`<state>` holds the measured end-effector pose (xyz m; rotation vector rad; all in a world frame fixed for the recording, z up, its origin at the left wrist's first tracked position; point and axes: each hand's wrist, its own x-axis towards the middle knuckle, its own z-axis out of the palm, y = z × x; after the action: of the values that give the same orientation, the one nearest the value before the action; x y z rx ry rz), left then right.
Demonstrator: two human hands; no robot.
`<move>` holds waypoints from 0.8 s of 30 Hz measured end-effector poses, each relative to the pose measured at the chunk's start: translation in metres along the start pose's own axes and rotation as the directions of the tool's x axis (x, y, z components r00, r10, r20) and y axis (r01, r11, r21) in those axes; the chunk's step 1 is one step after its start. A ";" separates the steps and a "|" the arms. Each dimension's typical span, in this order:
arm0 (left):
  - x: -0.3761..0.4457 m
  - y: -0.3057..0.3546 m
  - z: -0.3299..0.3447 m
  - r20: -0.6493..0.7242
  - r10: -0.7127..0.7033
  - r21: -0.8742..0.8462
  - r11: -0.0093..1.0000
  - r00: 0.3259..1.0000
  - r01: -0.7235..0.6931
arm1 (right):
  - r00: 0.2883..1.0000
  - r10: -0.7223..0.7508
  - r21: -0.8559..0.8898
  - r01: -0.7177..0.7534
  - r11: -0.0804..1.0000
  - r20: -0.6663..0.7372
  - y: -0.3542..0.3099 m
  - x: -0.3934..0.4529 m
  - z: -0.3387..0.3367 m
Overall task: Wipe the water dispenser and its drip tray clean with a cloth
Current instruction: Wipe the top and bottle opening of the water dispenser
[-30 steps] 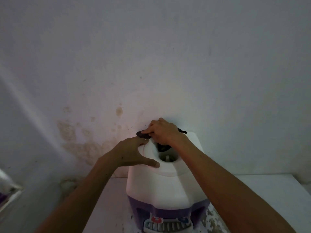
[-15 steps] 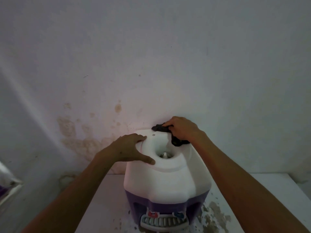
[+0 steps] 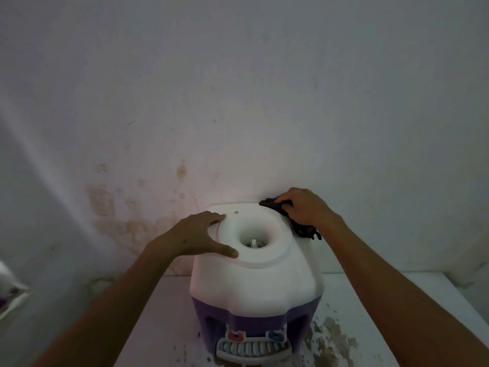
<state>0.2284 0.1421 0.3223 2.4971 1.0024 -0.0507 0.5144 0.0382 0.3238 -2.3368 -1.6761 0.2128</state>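
Note:
A white and purple water dispenser (image 3: 254,282) stands on a white table against the wall, its round bottle well open at the top. Its slotted drip tray (image 3: 254,349) sits at the bottom front, under a red tap and a blue tap. My left hand (image 3: 195,235) rests flat on the top's left side, fingers spread, thumb along the well's rim. My right hand (image 3: 304,206) grips a dark cloth (image 3: 304,229) at the top's back right corner; part of the cloth hangs over the right edge.
A stained white wall (image 3: 238,102) rises directly behind the dispenser. The white table (image 3: 412,292) has flaked, discoloured patches to the dispenser's front right. A pale object (image 3: 10,295) shows at the left edge.
My right hand has carried the cloth from the back middle of the top to its back right corner. My left hand has kept its place on the left side.

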 end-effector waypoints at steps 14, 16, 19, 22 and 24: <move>-0.005 -0.004 0.015 -0.047 0.045 -0.048 0.998 0.998 -0.047 | 0.987 -0.156 -0.154 0.147 0.977 -0.046 -0.077 0.037 0.005; -0.005 -0.008 0.017 -0.082 0.047 -0.088 0.995 0.996 -0.054 | 0.982 -0.190 -0.119 0.186 0.975 -0.024 -0.088 0.042 0.010; -0.007 -0.015 0.021 -0.135 0.019 -0.235 0.971 0.991 -0.051 | 0.974 -0.227 -0.120 0.223 0.967 -0.025 -0.106 0.047 0.020; -0.009 -0.019 0.030 -0.176 -0.040 -0.318 0.948 0.984 -0.018 | 0.968 -0.251 -0.085 0.248 0.965 -0.023 -0.117 0.053 0.026; -0.009 -0.021 0.034 -0.182 -0.077 -0.301 0.953 0.980 0.019 | 0.957 -0.290 -0.028 0.289 0.957 -0.007 -0.122 0.056 0.030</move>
<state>0.2124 0.1356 0.2854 2.2302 1.0606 0.3108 0.4137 0.1316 0.3321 -2.0706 -1.9988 0.1202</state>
